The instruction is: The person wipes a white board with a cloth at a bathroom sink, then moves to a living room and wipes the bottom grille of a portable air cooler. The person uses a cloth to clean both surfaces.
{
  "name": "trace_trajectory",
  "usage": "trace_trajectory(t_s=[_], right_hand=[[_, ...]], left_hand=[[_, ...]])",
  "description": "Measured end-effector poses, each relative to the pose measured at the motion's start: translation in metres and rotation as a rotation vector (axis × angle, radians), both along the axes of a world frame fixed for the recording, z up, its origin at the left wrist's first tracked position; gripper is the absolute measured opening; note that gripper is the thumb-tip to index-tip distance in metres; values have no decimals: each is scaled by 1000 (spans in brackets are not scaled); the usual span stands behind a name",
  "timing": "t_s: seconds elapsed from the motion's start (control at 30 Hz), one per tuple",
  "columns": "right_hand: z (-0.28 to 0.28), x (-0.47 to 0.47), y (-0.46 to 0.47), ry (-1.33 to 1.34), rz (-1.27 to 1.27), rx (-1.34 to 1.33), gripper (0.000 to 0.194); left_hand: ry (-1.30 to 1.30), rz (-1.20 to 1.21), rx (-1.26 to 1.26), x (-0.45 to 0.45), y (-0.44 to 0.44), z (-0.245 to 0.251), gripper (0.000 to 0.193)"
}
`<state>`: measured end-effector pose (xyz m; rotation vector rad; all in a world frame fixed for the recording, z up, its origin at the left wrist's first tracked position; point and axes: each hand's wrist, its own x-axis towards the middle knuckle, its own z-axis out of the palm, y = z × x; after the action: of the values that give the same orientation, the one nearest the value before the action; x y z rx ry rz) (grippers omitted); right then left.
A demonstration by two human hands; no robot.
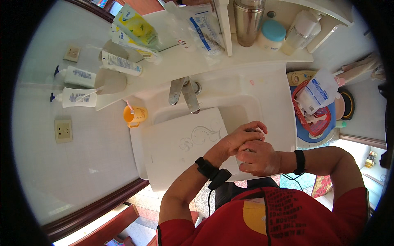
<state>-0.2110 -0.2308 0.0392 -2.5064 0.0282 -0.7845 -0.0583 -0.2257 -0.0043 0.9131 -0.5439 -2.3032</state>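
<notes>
My left hand (243, 136) and my right hand (258, 158) meet over the right part of the white sink (274, 123). Their fingers are curled and touch each other; something small and pale shows between them, too hidden to name. Left of my hands, a white board with a grey flower pattern (187, 144) lies across the basin, its lower corner past the front edge. Behind the board stands a chrome faucet (187, 95), its spout over the basin. Dark bands with a cable are on my wrists.
A yellow mug (134, 115) stands at the sink's left corner. Bottles, tubes and a steel tumbler (248, 23) line the shelf (166, 67) behind. To the right, a red plastic basket (311, 123) holds a printed plastic packet (318, 90). Wall sockets (63, 131) are at the left.
</notes>
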Motion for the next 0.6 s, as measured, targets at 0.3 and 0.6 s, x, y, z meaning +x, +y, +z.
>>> trace_trajectory(t_s=[0.3,0.6], right_hand=[[-15,5,3,-4,113,-138,11],[-45,8,18,32,106,-177,16]], left_hand=[[-154,-114,-213,1,-9,3,16],[-365,-191,-355,-6,-8,-13,10]])
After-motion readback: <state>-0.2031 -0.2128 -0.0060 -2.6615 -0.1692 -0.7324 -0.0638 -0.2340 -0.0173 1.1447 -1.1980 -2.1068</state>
